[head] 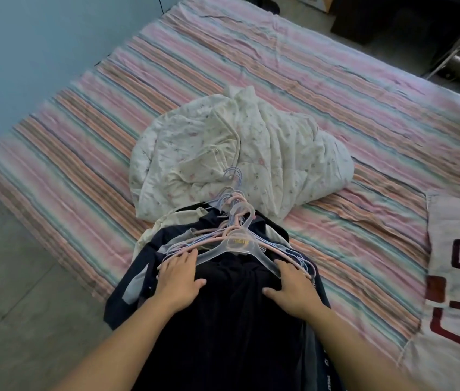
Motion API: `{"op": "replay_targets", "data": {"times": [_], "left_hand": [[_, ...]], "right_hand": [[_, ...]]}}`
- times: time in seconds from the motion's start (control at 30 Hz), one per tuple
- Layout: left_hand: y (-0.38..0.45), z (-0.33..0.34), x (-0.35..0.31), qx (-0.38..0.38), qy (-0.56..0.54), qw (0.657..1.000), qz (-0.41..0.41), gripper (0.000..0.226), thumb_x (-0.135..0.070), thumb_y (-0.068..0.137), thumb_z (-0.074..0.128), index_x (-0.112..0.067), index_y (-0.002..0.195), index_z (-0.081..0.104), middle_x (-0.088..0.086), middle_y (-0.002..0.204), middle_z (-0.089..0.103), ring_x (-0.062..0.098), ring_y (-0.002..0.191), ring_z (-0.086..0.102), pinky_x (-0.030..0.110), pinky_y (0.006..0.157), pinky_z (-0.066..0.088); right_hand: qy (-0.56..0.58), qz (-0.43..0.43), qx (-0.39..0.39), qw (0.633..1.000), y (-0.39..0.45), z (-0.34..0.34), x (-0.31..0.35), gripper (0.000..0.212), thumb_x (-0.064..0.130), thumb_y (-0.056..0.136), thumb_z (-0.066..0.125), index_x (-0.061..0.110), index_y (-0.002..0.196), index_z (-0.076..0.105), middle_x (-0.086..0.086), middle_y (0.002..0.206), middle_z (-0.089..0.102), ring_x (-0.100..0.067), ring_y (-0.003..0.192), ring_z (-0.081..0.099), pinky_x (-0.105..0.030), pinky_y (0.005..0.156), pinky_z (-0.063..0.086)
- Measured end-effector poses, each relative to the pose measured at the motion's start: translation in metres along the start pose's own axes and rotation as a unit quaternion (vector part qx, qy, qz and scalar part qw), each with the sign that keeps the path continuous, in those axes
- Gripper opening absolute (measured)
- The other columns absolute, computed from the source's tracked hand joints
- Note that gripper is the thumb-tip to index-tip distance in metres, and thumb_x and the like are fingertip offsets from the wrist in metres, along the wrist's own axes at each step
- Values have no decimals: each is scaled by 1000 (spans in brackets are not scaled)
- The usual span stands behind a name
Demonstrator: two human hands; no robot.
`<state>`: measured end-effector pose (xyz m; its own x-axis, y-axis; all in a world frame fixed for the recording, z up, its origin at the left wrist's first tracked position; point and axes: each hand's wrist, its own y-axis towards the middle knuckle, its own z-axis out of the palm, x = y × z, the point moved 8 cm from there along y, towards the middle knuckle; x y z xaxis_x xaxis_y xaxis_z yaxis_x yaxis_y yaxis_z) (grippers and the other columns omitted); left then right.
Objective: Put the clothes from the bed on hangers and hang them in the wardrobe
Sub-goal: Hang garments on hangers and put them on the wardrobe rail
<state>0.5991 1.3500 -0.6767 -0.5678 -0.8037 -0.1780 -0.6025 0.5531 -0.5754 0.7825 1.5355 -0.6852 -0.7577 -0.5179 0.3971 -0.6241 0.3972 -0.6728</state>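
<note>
I judge I am at the start: both hands, left hand (179,279) and right hand (290,289), lie spread flat on the dark navy clothes pile (231,320) at 6 o'clock of the striped bed (336,114), touching the bundle of pink, blue and clear plastic hangers (234,238). Next I must separate one hanger.

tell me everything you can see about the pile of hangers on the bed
The pile of hangers is a loose stack of thin plastic-looking ones in pink and pale blue, topped by a broader clear hanger with a yellowish mark at its centre. The hooks point away from the person, toward the white floral quilt. The stack lies on dark clothes at the bed's near edge. The left hand and right hand rest flat at its two ends.
</note>
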Motion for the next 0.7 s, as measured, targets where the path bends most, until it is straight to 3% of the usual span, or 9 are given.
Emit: {"op": "replay_targets", "data": {"times": [0.1,0.2,0.3,0.4,0.53,0.7], "left_hand": [[1,2,3,-18,-2,1000,-14,77,-50,89,62,-21,152,28,-1,154,37,21,143,32,39,117,26],[-3,-2,5,-35,-38,998,-27,69,-50,85,67,-23,144,42,-2,143,48,20,134,41,38,112,34],[-12,-11,6,-64,-78,994,-36,43,-47,82,72,-28,117,57,-6,119,57,17,116,51,34,97,44],[-24,-17,4,-83,-103,991,-28,26,-41,82,73,-29,95,54,-10,104,56,15,101,56,34,87,45],[-36,-25,6,-100,-184,978,-8,14,-37,86,70,-28,96,66,-12,98,61,11,95,57,35,84,48],[-62,-48,16,-135,-232,963,-4,4,-31,85,72,-29,86,69,-15,87,64,8,87,60,31,78,49]], "right_hand": [[-10,-4,-13,1000,3,-1,-2,77,50,86,66,18,148,35,-2,146,43,-24,132,44,-39,107,40],[-11,-7,-7,1000,3,-2,-3,58,51,85,67,21,130,46,1,127,49,-21,114,50,-36,95,45],[-22,-14,4,1000,0,-3,-1,37,50,87,66,25,107,48,4,109,52,-19,99,52,-34,82,45],[-22,-23,-16,999,-6,-10,5,23,43,95,58,23,92,49,2,98,59,-22,93,57,-36,78,45],[0,-27,-53,998,-22,-22,15,29,38,103,45,19,82,49,2,86,61,-25,88,59,-39,76,48],[25,-67,-102,992,-52,-39,36,24,38,101,49,23,82,51,6,78,60,-19,80,57,-38,69,44]]}}
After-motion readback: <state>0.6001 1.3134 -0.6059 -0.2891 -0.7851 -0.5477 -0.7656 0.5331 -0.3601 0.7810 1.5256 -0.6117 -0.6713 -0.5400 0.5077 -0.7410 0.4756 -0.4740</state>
